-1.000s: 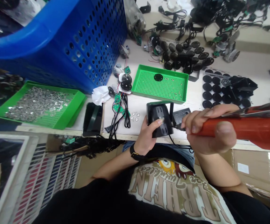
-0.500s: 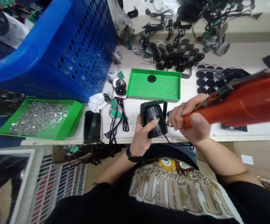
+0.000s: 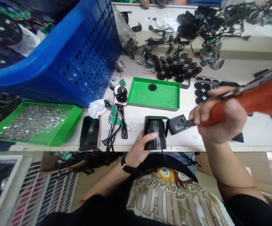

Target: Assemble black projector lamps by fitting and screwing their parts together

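Observation:
My left hand (image 3: 139, 147) is closed on a black lamp housing (image 3: 155, 142), thumb across its slotted side. A black U-shaped bracket (image 3: 167, 125) is attached to the housing, and a thin cable hangs from its lower end. My right hand (image 3: 222, 117) grips an orange electric screwdriver (image 3: 255, 99), blurred by motion. Its tip points left, over the edge of a square black part (image 3: 178, 124) with a recess; whether they touch I cannot tell. Beside my left hand lie several small clear lenses (image 3: 132, 125).
A green perforated tray (image 3: 139, 91) with one black disc and small screws stands behind my hands. To the left are a blue basket (image 3: 79, 59), a green tray of metal screws (image 3: 36, 122) and a phone (image 3: 89, 133). Black discs (image 3: 185, 67) and cables lie farther back.
My right hand and the screwdriver have moved right, away from the housing. The housing sits more upright in my left hand, and the square black part is now exposed. The camera view has shifted.

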`<state>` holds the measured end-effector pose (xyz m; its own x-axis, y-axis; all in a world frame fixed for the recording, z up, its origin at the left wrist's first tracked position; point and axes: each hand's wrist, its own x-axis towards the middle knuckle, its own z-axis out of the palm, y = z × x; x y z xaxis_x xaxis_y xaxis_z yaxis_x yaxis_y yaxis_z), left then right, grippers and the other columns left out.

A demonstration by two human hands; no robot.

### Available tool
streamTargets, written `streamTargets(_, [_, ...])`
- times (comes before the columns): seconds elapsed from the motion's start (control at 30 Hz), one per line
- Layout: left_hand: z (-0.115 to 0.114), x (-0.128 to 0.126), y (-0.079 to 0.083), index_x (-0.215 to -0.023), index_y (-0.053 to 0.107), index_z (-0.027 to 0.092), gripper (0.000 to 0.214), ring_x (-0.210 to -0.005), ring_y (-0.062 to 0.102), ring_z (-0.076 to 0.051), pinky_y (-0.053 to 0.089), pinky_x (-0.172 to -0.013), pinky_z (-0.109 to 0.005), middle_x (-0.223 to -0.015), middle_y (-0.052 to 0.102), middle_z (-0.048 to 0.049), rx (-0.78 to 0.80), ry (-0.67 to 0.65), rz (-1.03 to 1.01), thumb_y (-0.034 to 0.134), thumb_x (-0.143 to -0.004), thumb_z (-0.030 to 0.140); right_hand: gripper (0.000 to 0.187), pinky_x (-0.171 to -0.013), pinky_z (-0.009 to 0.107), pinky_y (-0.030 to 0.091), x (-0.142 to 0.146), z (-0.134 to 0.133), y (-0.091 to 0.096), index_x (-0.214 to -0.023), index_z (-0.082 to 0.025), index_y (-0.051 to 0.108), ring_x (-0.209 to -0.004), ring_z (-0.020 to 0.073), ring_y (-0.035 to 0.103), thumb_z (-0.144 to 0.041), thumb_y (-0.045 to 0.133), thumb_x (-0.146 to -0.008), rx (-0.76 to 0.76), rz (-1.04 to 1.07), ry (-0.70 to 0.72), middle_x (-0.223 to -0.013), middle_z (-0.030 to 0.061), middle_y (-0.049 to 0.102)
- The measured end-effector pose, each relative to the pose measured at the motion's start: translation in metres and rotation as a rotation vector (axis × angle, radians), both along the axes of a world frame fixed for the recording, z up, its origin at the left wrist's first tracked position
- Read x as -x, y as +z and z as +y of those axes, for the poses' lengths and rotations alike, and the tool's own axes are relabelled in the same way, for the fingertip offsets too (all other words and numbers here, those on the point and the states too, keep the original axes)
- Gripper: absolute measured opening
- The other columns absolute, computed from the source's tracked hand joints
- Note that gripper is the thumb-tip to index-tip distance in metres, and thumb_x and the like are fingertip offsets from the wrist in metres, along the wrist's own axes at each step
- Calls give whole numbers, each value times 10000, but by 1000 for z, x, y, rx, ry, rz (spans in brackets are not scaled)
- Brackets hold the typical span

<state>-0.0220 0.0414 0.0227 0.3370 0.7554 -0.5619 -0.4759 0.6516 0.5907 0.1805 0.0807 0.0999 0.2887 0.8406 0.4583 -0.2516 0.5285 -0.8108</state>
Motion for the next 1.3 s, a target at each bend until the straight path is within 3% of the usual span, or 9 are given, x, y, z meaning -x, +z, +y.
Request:
streamTargets(0.07, [1,8,1,-1094,706,164,514,-727,699,-203,598,-676,-345,-901,746,-57,-12,-80,-43,901,-637,295,168,-435,322,478,-15,28,-6,-897,-296,693,-393,122,471,-457,730,-865,-23,3,-176,-485,-79,524])
streamTargets(0.17, [10,12,9,-1148,712,193,562,-767,717,-223,601,-689,-354,-958,770,-70,-135,-169,-61,894,-619,242,227,-544,357,514,-30,72,-24,-877,-345,640,-455,122,464,-525,770,-828,37,7,-297,-514,-86,522])
streamTargets(0.3, [47,-7,24,-1045,739,152,448,-842,730,-257,588,-787,-388,-956,774,-105,-185,-266,-157,860,-632,275,323,-483,331,470,-34,108,-41,-887,-299,609,-411,115,450,-555,772,-777,35,15,-384,-494,-116,488])
streamTargets(0.37, [75,-27,27,-975,728,134,381,-895,733,-288,581,-866,-444,-916,766,-119,-130,-281,-259,822,-663,330,333,-465,301,452,-35,116,-43,-895,-273,598,-399,112,471,-548,752,-788,22,-2,-404,-499,-120,477])
streamTargets(0.5, [129,-68,21,-1016,694,164,314,-935,732,-254,565,-975,-472,-937,777,-93,-50,-162,-399,730,-728,284,311,-454,275,450,-46,121,-39,-904,-258,596,-399,108,486,-510,744,-795,-16,28,-484,-504,-118,494])
streamTargets(0.67, [160,-81,10,-970,662,169,257,-827,734,-237,573,-978,-516,-859,763,-70,53,-92,-366,726,-751,288,298,-449,260,472,-61,116,-36,-902,-247,586,-385,106,486,-461,764,-795,-40,69,-479,-480,-119,516])
streamTargets(0.87, [151,-41,14,-1009,675,183,326,-956,746,-306,570,-980,-583,-877,768,-79,-56,71,-238,751,-723,319,257,-459,251,485,-50,106,-35,-924,-240,601,-396,102,501,-429,748,-832,-46,105,-417,-494,-112,521])
streamTargets(1.07, [111,-2,26,-1126,667,125,491,-1280,648,-435,519,-1070,-629,-1185,754,-208,-59,170,-246,754,-714,376,279,-463,257,500,-17,110,-43,-939,-246,618,-412,110,533,-460,762,-831,2,65,-244,-511,-105,552])
streamTargets(1.3, [72,18,28,-1281,660,116,617,-1387,565,-454,417,-1151,-701,-1300,723,-216,-32,132,-281,753,-726,369,360,-500,257,532,1,128,-71,-954,-246,614,-425,104,559,-547,758,-819,32,-67,-290,-525,-113,569])
